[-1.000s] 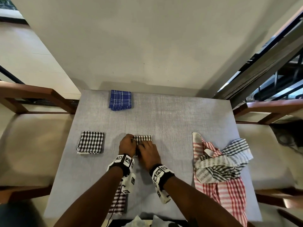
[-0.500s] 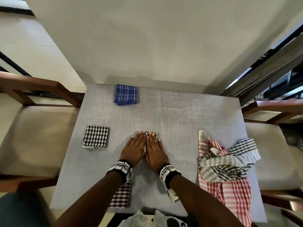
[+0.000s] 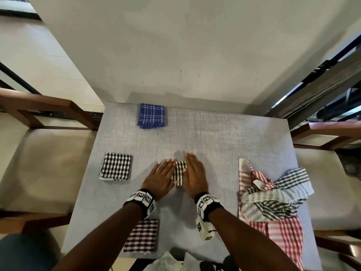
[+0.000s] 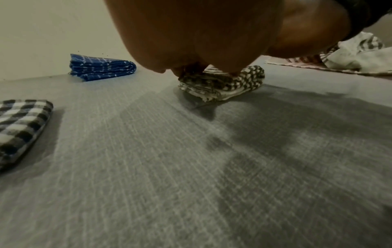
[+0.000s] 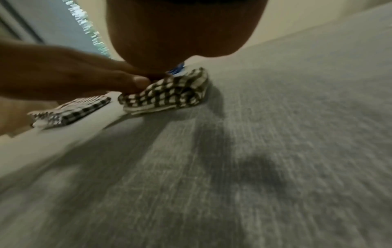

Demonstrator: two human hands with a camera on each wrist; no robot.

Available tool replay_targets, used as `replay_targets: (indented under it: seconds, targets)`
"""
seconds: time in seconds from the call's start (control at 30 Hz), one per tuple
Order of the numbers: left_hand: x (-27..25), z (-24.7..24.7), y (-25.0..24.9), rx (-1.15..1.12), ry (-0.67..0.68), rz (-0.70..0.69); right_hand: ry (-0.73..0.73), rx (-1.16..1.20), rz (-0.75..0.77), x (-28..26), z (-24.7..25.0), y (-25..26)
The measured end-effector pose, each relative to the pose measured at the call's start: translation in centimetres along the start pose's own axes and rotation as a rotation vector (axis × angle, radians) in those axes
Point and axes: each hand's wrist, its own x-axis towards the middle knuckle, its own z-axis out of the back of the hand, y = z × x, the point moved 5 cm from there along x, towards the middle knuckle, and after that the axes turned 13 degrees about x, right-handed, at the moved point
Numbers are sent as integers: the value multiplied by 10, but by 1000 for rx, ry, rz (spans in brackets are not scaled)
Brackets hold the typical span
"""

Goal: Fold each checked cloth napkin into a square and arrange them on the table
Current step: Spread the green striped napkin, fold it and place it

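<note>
A small folded olive-and-white checked napkin (image 3: 179, 173) lies mid-table between my two flat hands. My left hand (image 3: 163, 176) presses on its left part with straight fingers, and my right hand (image 3: 195, 173) lies flat along its right edge. The left wrist view shows the same napkin (image 4: 222, 83) as a thick folded stack under the palm; the right wrist view shows the napkin (image 5: 167, 94) beneath my thumb. Folded squares lie around: black-and-white (image 3: 115, 166) at left, blue (image 3: 152, 116) at the far edge, maroon (image 3: 141, 236) near the front under my left forearm.
A heap of unfolded cloths, red-checked (image 3: 281, 237) with a grey-striped one (image 3: 273, 198) on top, covers the right side of the grey table (image 3: 224, 137). Wooden chairs (image 3: 45, 108) stand on both sides. A wall rises behind the far edge.
My hands went from curled over the napkin to flat on it side by side, then slid apart, uncovering the folded middle. The head view moved closer.
</note>
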Motion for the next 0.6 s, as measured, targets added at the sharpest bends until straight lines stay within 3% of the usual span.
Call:
replay_targets:
  seconds: [0.1,0.17,0.33,0.6]
  targets:
    - [2,-2,1,18,-3,-26,211,-164,105,3,-28,13]
    - [1,-5,3,29,-1,-42,252,-231,105,-1,-34,8]
    - [3,-10,11,47,11,-86,286,-312,79,-3,-34,-4]
    - [6,-26,12,56,34,-102,213,-201,-6,-6,-40,-6]
